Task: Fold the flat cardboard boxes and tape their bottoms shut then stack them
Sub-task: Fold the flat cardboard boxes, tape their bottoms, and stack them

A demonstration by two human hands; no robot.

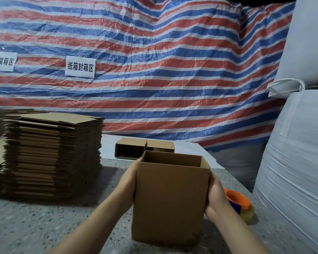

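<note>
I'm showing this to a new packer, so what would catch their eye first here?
The striped tarp fills the background. In front, the left hand and right hand hold an open cardboard box upright, with a tall stack of flat boxes at left.

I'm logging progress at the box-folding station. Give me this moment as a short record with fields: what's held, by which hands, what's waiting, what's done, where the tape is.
held: opened cardboard box, upright, open end up
left hand: presses the box's left side
right hand: presses the box's right side
waiting: stack of flat boxes on the left of the table
done: two folded boxes lying on their sides behind the held box
tape: orange dispenser on the table beside the right hand
backdrop: striped tarp with two paper signs
</note>
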